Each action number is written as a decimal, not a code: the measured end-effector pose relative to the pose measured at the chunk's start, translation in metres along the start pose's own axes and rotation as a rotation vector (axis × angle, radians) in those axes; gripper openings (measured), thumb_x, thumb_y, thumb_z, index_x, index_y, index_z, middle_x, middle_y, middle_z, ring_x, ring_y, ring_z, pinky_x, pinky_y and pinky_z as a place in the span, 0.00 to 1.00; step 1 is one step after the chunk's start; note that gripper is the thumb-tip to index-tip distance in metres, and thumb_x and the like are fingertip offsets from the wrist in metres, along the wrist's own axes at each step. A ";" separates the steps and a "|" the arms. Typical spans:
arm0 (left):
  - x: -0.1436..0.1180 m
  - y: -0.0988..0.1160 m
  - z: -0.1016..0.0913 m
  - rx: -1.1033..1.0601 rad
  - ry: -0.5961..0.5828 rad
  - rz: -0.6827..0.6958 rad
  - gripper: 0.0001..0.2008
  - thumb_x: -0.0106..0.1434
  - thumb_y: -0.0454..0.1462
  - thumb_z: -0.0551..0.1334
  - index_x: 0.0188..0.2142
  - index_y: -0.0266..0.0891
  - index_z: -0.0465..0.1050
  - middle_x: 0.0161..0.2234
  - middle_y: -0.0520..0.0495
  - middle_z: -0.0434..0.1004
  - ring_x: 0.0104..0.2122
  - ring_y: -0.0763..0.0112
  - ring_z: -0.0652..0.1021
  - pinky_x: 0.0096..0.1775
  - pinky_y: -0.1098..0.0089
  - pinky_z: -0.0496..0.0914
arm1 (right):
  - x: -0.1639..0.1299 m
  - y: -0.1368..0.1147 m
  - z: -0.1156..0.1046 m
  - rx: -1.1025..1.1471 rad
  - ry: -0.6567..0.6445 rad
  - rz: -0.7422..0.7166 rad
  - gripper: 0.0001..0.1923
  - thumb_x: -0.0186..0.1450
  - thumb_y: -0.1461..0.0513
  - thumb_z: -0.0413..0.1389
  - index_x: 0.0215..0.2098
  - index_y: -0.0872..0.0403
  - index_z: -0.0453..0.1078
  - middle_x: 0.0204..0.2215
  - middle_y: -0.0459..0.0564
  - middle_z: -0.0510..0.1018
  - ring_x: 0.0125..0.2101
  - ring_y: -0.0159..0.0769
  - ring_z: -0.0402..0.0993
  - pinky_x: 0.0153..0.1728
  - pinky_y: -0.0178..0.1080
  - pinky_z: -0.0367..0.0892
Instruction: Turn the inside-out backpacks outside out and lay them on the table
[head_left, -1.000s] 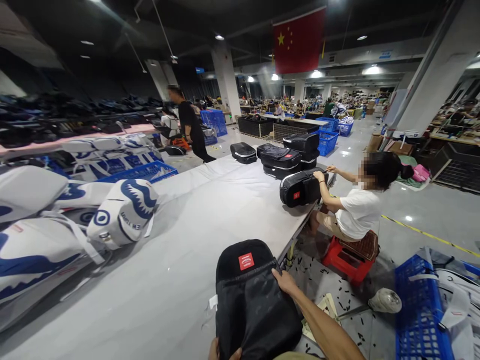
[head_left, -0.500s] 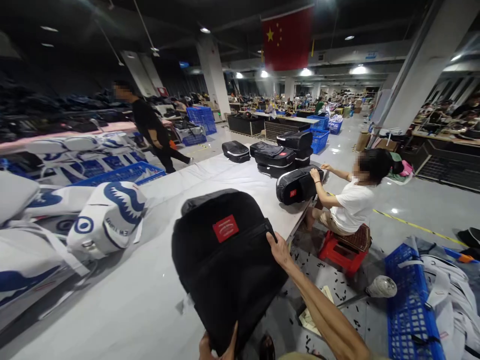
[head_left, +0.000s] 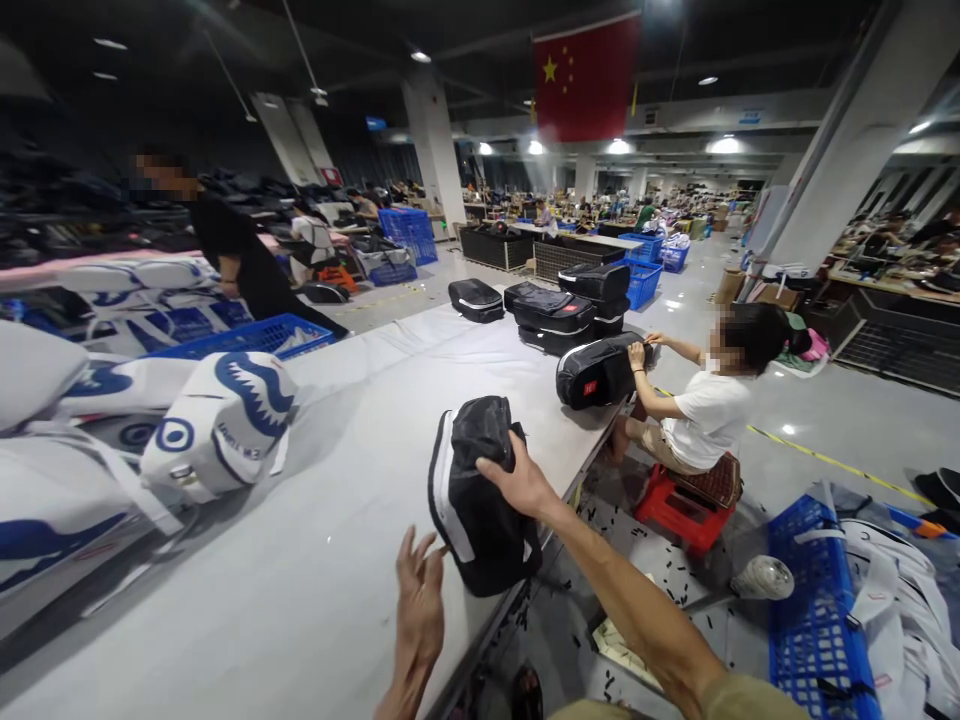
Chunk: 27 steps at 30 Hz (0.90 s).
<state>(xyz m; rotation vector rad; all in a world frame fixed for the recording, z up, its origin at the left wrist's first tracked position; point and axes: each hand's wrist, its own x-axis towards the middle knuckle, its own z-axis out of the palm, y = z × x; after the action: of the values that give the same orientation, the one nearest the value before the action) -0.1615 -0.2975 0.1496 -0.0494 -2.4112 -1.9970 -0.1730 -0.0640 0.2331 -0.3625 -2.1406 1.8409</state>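
A black backpack (head_left: 491, 540) with a white stripe along its side stands on edge at the near right side of the white-covered table (head_left: 322, 560). My right hand (head_left: 525, 482) grips it from above, with the thumb on the dark fabric and the other fingers partly hidden behind it. Left of the bag, my left hand (head_left: 421, 600) is raised with its fingers apart and holds nothing. Its fingertips come close to the white stripe; whether they touch it I cannot tell.
Stacked black backpacks (head_left: 551, 310) lie farther along the table. A seated co-worker (head_left: 697, 400) handles another black bag (head_left: 596, 372). White shark-print bags (head_left: 225, 425) crowd the left side. A blue basket (head_left: 814, 600) stands at right, and a person in black (head_left: 232, 250) walks at left.
The backpack has turned from its broad front with the red label to its striped side, lower on the table. My left hand has let go of its bottom. The person in black moved left.
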 end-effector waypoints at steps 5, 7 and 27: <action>0.001 0.024 0.043 0.168 -0.123 -0.072 0.37 0.74 0.63 0.55 0.72 0.46 0.65 0.52 0.42 0.86 0.44 0.55 0.86 0.51 0.53 0.80 | 0.016 -0.031 0.002 -0.355 0.099 0.074 0.46 0.76 0.40 0.57 0.81 0.54 0.54 0.76 0.61 0.69 0.75 0.49 0.65 0.74 0.47 0.62; -0.003 0.025 0.051 0.211 -0.158 -0.071 0.34 0.75 0.61 0.55 0.70 0.47 0.68 0.49 0.43 0.86 0.42 0.56 0.85 0.47 0.57 0.79 | 0.026 -0.037 0.000 -0.531 0.089 0.102 0.46 0.78 0.42 0.55 0.82 0.58 0.50 0.76 0.66 0.67 0.74 0.54 0.67 0.74 0.51 0.63; -0.010 0.005 0.060 0.169 -0.163 0.037 0.30 0.77 0.53 0.59 0.71 0.43 0.67 0.46 0.44 0.86 0.44 0.58 0.83 0.50 0.60 0.77 | 0.037 -0.035 -0.011 -1.047 0.047 0.044 0.34 0.81 0.46 0.49 0.78 0.55 0.56 0.58 0.68 0.82 0.56 0.61 0.82 0.59 0.55 0.71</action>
<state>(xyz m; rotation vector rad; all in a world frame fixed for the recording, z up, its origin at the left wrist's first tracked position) -0.1503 -0.2378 0.1433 -0.2636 -2.6463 -1.8336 -0.2027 -0.0450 0.2713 -0.6398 -2.8857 0.5481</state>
